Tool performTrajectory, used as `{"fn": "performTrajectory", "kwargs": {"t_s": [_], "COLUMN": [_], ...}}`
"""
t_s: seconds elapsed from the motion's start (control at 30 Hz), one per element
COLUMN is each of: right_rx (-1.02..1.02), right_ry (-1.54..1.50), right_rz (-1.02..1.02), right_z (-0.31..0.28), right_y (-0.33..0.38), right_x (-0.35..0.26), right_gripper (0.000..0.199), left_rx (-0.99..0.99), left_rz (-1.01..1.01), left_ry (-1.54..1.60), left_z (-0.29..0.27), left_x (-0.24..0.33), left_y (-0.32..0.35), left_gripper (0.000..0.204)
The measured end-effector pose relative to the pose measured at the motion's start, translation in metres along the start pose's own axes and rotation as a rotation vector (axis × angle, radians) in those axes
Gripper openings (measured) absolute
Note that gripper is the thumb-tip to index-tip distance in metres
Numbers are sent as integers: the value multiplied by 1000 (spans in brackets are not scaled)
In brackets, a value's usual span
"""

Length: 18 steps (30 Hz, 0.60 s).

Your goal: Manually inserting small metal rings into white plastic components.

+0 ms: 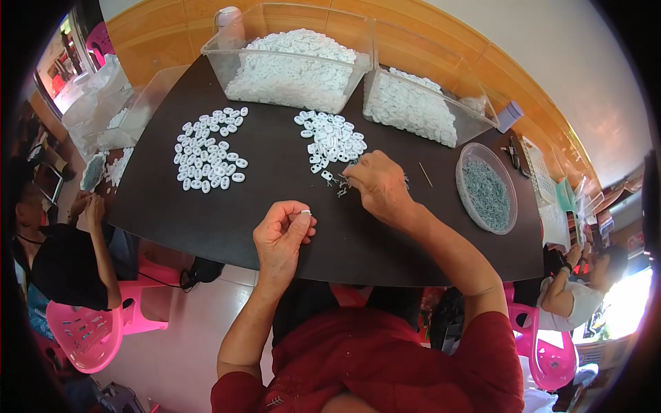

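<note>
My left hand (281, 237) is closed in a pinch over the table's near side. A small white plastic piece (307, 212) shows between its thumb and fingertips. Farther right, my right hand (382, 184) has its fingers drawn together at a few loose grey screws (342, 186); what its fingertips hold, if anything, is hidden. Just beyond that hand lies a pile of white plastic pieces (334, 138), with one lone piece (327, 175) beside the screws. To the left, more white oval pieces (206, 155), each with two dark spots, are spread in a curved group.
Two clear bins (292, 82) (413, 107) of white pieces stand along the back of the dark table (206, 220). A round tub (487, 189) of grey screws sits right, beside a thin stick (425, 175). Other people (62, 248) (582, 282) sit on both sides near pink chairs (86, 337).
</note>
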State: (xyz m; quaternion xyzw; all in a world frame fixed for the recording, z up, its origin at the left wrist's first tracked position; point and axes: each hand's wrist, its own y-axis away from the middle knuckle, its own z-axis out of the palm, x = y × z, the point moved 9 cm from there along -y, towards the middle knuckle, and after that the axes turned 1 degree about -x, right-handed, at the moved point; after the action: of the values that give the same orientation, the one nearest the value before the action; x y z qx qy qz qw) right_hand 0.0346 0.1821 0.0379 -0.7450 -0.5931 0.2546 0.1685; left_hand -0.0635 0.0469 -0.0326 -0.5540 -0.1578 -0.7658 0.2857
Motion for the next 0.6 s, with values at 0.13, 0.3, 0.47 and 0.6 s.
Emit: {"fn": "performTrajectory", "kwargs": {"t_s": [0.13, 0.3, 0.47, 0.6], "right_rx": [-74, -88, -97, -94], "right_ry": [10, -85, 36, -39], "right_rz": [-5, -54, -10, -7], "right_z": [3, 9, 7, 3], "right_y": [4, 11, 9, 10], "right_x": [-3, -11, -3, -8], "right_gripper": [12, 12, 12, 12], "left_rx": [2, 3, 16, 20], "left_rz": [0, -7, -6, -4], "left_ry": [14, 23, 34, 43], "left_z": [-1, 0, -1, -2], "left_x": [0, 1, -1, 0], "left_y": [1, 2, 2, 2], "left_gripper": [13, 13, 14, 13]}}
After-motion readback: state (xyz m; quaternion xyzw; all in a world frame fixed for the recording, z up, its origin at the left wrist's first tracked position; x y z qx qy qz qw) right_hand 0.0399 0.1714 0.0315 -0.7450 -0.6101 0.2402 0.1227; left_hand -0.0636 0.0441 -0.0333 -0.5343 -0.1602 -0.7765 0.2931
